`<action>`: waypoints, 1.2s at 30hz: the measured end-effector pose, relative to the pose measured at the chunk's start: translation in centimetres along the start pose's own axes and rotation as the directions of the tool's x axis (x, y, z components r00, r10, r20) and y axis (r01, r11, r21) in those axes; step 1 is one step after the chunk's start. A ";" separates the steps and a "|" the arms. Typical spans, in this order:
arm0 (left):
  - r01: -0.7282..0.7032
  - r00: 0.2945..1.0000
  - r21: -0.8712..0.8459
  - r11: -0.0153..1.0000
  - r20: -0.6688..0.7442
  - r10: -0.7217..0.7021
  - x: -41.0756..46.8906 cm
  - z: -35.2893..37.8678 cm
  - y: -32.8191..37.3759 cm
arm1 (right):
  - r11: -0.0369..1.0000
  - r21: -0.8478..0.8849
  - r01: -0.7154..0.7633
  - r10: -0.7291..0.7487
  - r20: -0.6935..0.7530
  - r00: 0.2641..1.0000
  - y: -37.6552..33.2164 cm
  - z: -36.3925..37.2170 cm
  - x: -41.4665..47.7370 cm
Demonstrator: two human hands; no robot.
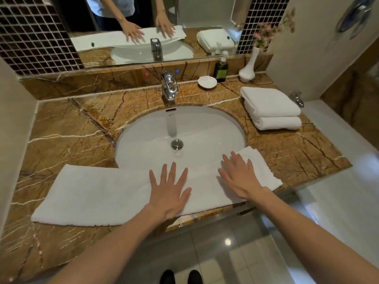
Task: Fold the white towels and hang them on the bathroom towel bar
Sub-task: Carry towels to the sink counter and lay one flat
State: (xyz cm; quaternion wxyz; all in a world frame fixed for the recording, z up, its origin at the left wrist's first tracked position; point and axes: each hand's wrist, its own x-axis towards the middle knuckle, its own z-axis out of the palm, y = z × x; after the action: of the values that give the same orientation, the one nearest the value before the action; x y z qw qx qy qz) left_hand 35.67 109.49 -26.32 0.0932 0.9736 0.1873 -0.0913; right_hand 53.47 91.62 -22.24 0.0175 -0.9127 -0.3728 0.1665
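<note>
**Two flat hands on a long towel**

One long towel (92, 193) runs along the near edge of the desk (67, 128). Its left end rests on the brown stone left of the sink (143, 136), its middle bridges the front rim of the basin, and its right end rests on the stone to the right. It looks folded lengthwise into a strip, and at the right end I can see two layers stacked. I judge it lies here because this front run is the only flat stretch long enough for it.

My left hand (169, 189) lies palm down near the towel's middle, fingers (173, 171) straight and spread apart, gripping nothing. My right hand (240, 177) lies the same way near the right end, splayed and pressing the cloth flat. I read both as smoothing and pinning the strip so the layers line up for the next fold. Where the towel spans the basin nothing backs it, so pressure belongs on the parts over stone.

Behind the sink stands the tap (169, 87). To its right are a white soap dish (207, 81), a dark soap bottle (221, 69) and a white vase (248, 68) with pink flowers, all along the back ledge and well apart from the work. On the right side of the desk sits a stack of folded towels (270, 107), two by my count, near the wall and apart from the strip. I judge these are done with folding and waiting to be hung. No towel bar is in view, so hanging comes later.
</note>
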 end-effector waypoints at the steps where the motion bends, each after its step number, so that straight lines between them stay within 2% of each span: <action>1: 0.016 1.000 0.006 1.000 0.005 -0.016 0.3 0.1 -0.2 | 1.000 -0.014 -0.016 0.016 0.025 1.000 0.1 0.5 0.4; 4: 0.040 0.999 0.043 0.998 0.015 -0.041 0.2 0.5 -0.7 | 0.997 -0.069 -0.045 0.051 0.083 0.995 0.6 2.3 0.8; 11: 0.127 0.992 0.089 0.988 -0.010 -0.126 -0.8 1.3 -0.4 | 0.990 -0.111 -0.087 0.087 -0.004 0.996 0.8 4.3 0.3; 15: 0.145 0.989 0.074 0.987 0.010 -0.146 -1.3 1.3 -0.2 | 0.990 -0.106 -0.091 0.090 -0.012 0.996 0.5 4.3 0.0; 19: 0.172 0.985 -0.017 0.985 -0.018 -0.173 -1.6 0.2 -0.8 | 0.994 -0.081 -0.073 0.068 -0.068 0.995 -0.8 3.5 0.0; 22: 0.332 0.940 -0.060 0.941 -0.062 -0.335 -2.3 -0.8 -3.3 | 0.997 -0.069 -0.034 0.026 -0.107 0.994 -2.2 2.9 0.3; 26: 0.540 0.839 -0.096 0.836 -0.010 -0.544 -3.9 -0.9 -8.2 | 0.997 -0.031 -0.074 0.072 -0.052 0.996 -3.6 3.5 0.6; 36: 0.583 0.811 -0.064 0.810 0.002 -0.584 -4.9 0.0 -10.1 | 0.989 -0.119 -0.089 0.083 -0.053 0.995 -4.0 5.0 0.5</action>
State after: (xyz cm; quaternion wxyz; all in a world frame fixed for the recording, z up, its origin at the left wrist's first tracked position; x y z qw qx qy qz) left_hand 27.32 117.04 -26.75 0.0888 0.8666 0.4805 -0.1011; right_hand 49.48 94.40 -26.43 -0.0363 -0.9310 -0.3421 0.1223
